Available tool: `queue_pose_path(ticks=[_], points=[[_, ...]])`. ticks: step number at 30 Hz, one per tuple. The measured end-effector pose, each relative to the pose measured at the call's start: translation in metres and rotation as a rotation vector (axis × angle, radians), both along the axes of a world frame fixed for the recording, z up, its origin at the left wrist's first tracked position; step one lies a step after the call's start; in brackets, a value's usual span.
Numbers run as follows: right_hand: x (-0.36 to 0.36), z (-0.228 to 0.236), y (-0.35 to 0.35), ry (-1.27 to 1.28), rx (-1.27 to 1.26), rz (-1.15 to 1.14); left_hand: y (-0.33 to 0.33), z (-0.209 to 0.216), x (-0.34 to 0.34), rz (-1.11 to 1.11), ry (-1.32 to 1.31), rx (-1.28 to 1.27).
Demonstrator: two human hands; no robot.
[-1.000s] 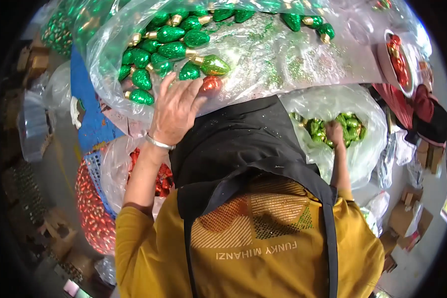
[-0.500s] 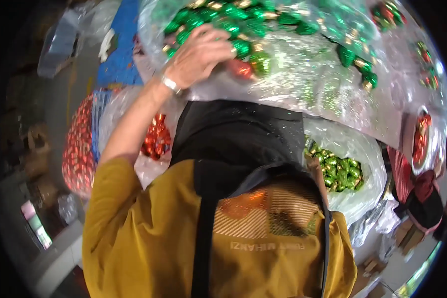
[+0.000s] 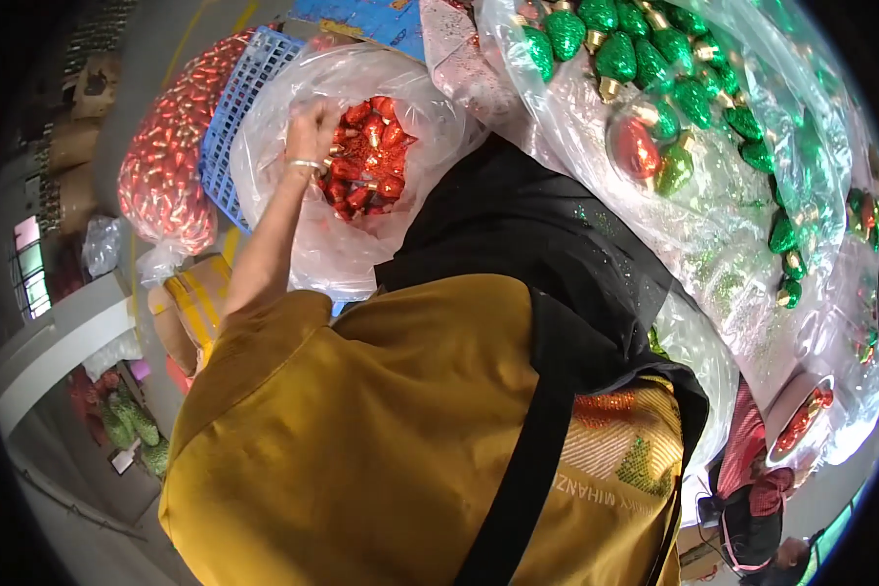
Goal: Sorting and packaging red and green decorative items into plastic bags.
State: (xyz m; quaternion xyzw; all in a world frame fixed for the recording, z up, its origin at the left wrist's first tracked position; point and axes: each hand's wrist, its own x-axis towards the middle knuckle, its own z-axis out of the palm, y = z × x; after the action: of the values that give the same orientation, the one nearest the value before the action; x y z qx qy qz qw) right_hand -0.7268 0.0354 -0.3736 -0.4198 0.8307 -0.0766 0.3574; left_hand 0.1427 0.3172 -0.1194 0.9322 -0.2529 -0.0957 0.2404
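My left hand (image 3: 311,135), with a bracelet at the wrist, is over the left side of a clear plastic bag (image 3: 288,220). Shiny red bulb-shaped ornaments (image 3: 366,161) with gold caps lie inside, just right of my fingers. The fingers are blurred and partly turned away, so their grip does not show. On the plastic-covered work surface (image 3: 606,200) to the right lie a red ornament (image 3: 637,148) and a light green one (image 3: 674,171). Several dark green ornaments (image 3: 645,59) spread beyond them, some under clear plastic. My right hand is out of view.
A full bag of red ornaments (image 3: 171,156) and a blue crate (image 3: 244,117) stand left of the open bag. A taped carton (image 3: 195,298) sits nearer. Another plastic bag (image 3: 708,356) hangs below the work surface, and a container with red ornaments (image 3: 801,425) is at far right.
My left hand has moved from the ornaments on the work surface to the red-ornament bag at left. The view has turned left, and the right forearm no longer shows.
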Motion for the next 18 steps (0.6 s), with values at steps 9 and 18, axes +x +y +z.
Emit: queue_pose_path(ticks=[9, 18], points=[[0.105, 0.217, -0.001, -0.717, -0.275, 0.038, 0.011, -0.253, 0.012, 0.203, 0.332, 0.366], [0.420, 0.370, -0.098, -0.219, -0.339, 0.861, 0.077, -0.332, 0.102, 0.616, 0.592, -0.296]])
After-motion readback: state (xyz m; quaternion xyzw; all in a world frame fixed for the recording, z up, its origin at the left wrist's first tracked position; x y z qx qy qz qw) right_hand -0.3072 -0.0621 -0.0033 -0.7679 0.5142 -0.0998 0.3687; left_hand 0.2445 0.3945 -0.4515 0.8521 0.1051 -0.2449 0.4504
